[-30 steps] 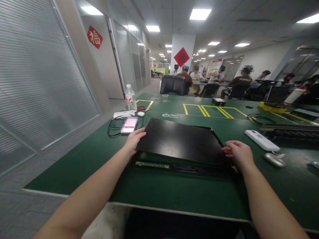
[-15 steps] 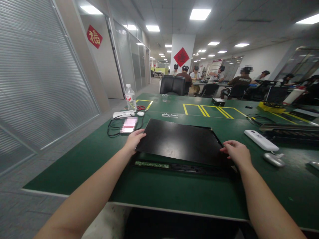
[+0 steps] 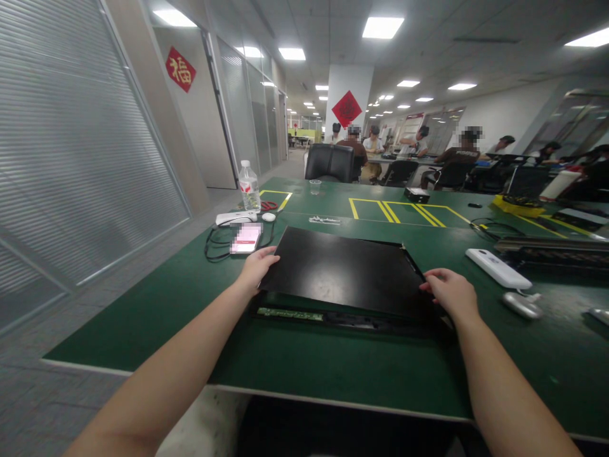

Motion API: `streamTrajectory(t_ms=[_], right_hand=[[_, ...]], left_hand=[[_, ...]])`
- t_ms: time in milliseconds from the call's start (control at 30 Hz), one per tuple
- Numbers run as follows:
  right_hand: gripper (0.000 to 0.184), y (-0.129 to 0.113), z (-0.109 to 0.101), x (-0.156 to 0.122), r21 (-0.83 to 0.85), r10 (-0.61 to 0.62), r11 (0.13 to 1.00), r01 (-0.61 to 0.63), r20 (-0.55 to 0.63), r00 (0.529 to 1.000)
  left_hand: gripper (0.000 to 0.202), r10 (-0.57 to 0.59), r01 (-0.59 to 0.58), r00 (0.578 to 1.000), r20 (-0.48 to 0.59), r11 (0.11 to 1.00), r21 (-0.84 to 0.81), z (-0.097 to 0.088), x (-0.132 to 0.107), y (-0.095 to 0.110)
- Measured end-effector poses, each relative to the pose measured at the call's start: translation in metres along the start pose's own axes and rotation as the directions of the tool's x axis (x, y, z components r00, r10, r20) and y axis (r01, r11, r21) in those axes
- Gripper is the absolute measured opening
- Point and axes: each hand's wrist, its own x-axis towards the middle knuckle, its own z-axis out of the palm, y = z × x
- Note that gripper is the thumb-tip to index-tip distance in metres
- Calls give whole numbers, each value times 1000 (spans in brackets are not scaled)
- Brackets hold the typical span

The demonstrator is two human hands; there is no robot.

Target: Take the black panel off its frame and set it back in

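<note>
A thin, dark screen panel (image 3: pixel 342 270) lies tilted in front of me, its near edge raised above a black frame (image 3: pixel 375 324). Along the near side of that frame shows a green circuit strip (image 3: pixel 290 314). My left hand (image 3: pixel 255 270) is closed on the panel's left edge, thumb on top. At the opposite side, my right hand (image 3: pixel 453 295) has its fingers pinched at the panel's right edge, close to the frame's side; exactly which edge its fingertips press is partly hidden.
Beyond my left hand are a phone (image 3: pixel 246 238), a black cable, a water bottle (image 3: pixel 248 187) and red-handled scissors (image 3: pixel 269 205). A plastic cup (image 3: pixel 314 186) stands farther back. White power bank (image 3: pixel 498 268) and silver device (image 3: pixel 522 304) lie right. People sit in the background.
My right hand has shifted very slightly to the left at the panel's edge. The panel and my left hand stay nearly the same.
</note>
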Motion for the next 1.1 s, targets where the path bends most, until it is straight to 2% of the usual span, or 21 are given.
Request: streamTrajectory(t_ms=[367, 500, 733, 1100], right_hand=[[18, 4, 4, 5, -38, -54, 998, 53, -30, 998], [19, 4, 4, 6, -59, -34, 998, 32, -21, 999], [18, 11, 9, 11, -36, -74, 997, 73, -37, 997], [17, -1, 2, 2, -66, -16, 998, 15, -17, 1000]], left_hand=[[45, 18, -18, 999, 29, 1000, -4, -4, 7, -5], [46, 24, -24, 999, 38, 1000, -1, -5, 7, -6], [50, 28, -28, 1000, 10, 999, 25, -5, 8, -7], [46, 36, -36, 999, -2, 998, 49, -3, 5, -5]])
